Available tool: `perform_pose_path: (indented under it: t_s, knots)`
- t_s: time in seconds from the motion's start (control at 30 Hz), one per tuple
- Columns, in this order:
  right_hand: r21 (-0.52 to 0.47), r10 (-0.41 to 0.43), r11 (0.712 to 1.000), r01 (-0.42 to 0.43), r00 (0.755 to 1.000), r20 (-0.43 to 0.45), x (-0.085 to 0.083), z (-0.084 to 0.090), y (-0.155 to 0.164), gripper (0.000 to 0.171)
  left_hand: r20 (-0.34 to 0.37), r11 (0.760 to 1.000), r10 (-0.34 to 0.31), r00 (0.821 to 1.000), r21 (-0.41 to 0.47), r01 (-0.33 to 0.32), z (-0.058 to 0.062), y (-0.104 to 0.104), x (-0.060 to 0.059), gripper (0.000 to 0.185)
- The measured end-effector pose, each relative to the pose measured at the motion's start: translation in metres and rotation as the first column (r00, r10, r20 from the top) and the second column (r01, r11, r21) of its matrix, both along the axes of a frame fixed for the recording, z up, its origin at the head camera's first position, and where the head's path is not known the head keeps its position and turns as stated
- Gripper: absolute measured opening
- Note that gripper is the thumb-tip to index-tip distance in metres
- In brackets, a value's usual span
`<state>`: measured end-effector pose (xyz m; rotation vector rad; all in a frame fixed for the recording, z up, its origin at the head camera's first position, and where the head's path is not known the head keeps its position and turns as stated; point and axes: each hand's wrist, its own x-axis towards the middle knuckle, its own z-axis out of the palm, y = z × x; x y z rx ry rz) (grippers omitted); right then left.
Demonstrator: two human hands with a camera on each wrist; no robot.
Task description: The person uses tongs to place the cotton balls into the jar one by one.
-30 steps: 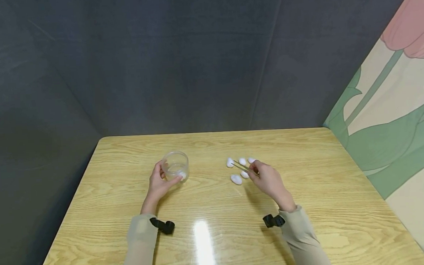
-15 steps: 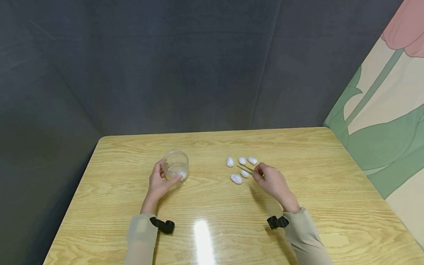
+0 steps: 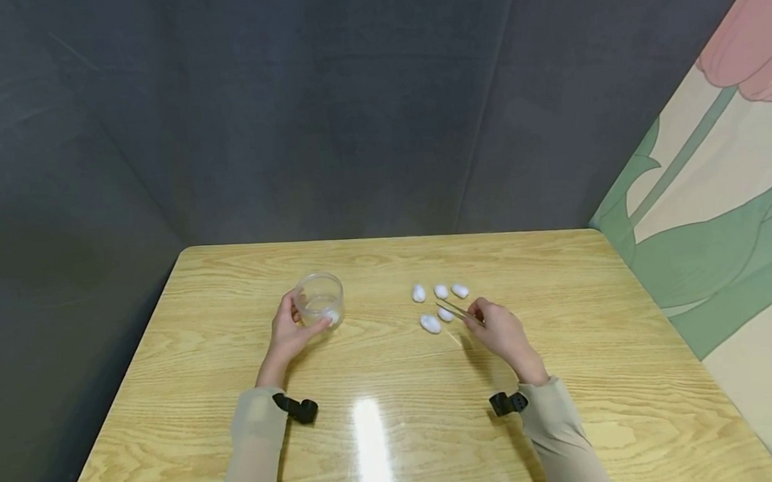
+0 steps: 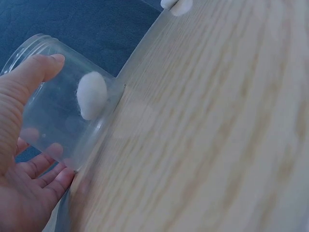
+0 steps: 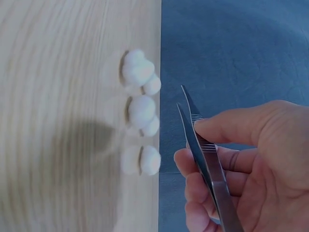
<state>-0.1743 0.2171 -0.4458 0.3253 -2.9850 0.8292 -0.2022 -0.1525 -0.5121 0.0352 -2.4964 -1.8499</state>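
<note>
Drawing back, right hand (image 3: pixel 505 335) brings tweezers (image 3: pixel 458 312) off the cotton balls (image 3: pixel 440 292).

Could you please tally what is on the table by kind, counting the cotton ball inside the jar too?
Cotton balls: 6, five loose on the table and one in the jar
Clear jar: 1, held by the left hand
Tweezers: 1, held by the right hand
Total: 8

Left hand (image 3: pixel 288 332) holds clear jar (image 3: pixel 320 300); right hand (image 3: pixel 503 332) pinches tweezers (image 3: pixel 456 311) near cotton balls (image 3: pixel 439 303).
</note>
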Motion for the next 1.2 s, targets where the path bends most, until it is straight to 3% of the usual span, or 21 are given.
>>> perform_pose_path:
  t_s: [0.4,1.2]
  knots:
    - [0.002,-0.018,1.0,0.017,0.998,0.065,-0.002,-0.007,0.003,0.01,0.002,1.0,0.003,1.0,-0.003,-0.003,0.002,0.0,0.001,0.087]
    - [0.09,-0.007,0.996,0.003,0.999,0.049,0.0,-0.018,0.003,0.008,0.003,1.0,0.008,1.0,-0.006,-0.008,-0.001,0.0,0.0,0.087]
